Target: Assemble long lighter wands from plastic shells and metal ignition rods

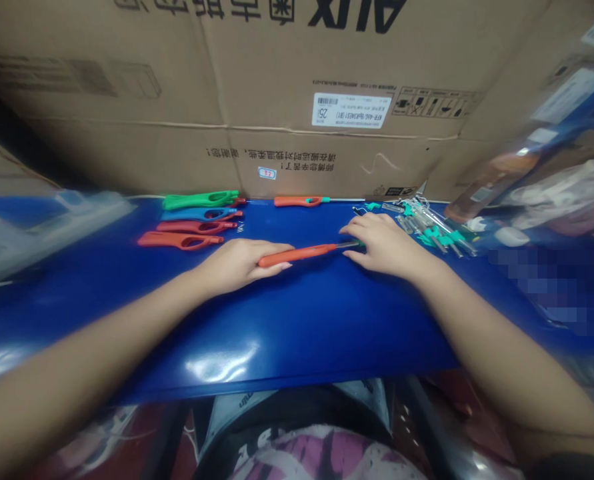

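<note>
My left hand [234, 263] is closed around the handle of an orange stick lighter [301, 254], held just above the blue table. A short metal tube [347, 245] joins the lighter's right end. My right hand [384, 243] is closed on that tube, its thumb below and fingers above; a bit of green shows beside the thumb. The palm hides the tube's far end. Beyond my left hand lie a green lighter handle [191, 200], a blue one [189, 215] and two reddish ones [177, 240]. Another orange lighter [297, 201] with a long metal tube lies farther back.
A pile of metal tubes with green parts [439, 230] lies beyond my right hand. A large cardboard box [257, 100] walls off the back of the blue table [297, 327]. A clear plastic tray [41, 227] stands left, and a bottle [491, 180] right.
</note>
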### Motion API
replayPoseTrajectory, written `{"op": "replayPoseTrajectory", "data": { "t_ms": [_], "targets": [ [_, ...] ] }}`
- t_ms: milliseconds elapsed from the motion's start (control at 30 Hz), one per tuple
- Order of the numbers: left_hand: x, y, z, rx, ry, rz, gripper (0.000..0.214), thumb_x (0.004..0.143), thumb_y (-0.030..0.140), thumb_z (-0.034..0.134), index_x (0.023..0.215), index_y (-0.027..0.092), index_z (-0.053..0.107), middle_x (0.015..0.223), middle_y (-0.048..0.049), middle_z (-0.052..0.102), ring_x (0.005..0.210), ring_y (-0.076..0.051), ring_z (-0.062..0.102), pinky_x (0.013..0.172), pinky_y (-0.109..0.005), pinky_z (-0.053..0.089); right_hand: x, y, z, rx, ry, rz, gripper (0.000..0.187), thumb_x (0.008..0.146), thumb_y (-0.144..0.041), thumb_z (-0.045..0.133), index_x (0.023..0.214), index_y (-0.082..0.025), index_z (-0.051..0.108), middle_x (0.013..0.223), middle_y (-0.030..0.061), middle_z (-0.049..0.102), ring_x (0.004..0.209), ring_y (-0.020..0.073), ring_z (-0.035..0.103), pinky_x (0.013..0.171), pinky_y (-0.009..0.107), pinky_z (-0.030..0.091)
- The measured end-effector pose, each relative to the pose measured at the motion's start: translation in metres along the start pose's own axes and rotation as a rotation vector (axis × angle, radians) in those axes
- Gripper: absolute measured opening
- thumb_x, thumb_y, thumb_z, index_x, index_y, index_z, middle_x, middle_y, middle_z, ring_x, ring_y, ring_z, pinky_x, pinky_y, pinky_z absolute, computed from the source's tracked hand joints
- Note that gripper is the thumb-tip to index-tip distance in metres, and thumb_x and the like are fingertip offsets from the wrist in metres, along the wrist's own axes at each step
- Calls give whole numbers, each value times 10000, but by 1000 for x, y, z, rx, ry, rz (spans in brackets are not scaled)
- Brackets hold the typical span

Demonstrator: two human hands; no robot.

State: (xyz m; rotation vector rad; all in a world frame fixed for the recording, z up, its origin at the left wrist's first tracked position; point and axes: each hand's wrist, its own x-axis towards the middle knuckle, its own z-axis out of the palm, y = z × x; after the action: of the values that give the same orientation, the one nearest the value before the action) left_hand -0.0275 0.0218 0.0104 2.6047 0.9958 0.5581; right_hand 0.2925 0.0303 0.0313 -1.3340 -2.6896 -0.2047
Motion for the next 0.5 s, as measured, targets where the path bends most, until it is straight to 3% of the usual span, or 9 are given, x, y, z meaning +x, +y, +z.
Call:
{"op": "replayPoseTrajectory", "data": {
  "t_ms": [133,233,367,500],
  "targets": [
    [-1,1,-1,2,15,0,523,994,584,514,1331,217,674,1260,-62,743,1113,-239,715,961,-303,528,0,9,2,-100,-102,96,211,885,-171,610,1080,-134,680,1102,143,717,1016,299,624,820,384,381],
    [0,1,-2,-1,17,6,513,995,571,520,1339,219,666,1255,-59,743,1106,-235,713,960,-303,524,2,12,1,-122,-115,73,124,921,-177,573,926,-150,694,972,122,734,920,267,635,804,376,364],
    [0,5,0,-15,16,17,474,997,519,540,1329,207,668,1232,-68,746,1071,-232,714,930,-301,527,4,6,0,-31,1,-53,101,936,-233,612,946,-179,697,951,77,738,931,243,634,899,383,350],
    [1,11,4,-66,4,23,371,1000,411,549,1249,178,694,1148,-72,760,988,-211,717,883,-288,520,4,-4,1,16,91,-168,149,972,-262,570,993,-190,698,981,76,739,936,236,620,883,365,343]
  ]
}}
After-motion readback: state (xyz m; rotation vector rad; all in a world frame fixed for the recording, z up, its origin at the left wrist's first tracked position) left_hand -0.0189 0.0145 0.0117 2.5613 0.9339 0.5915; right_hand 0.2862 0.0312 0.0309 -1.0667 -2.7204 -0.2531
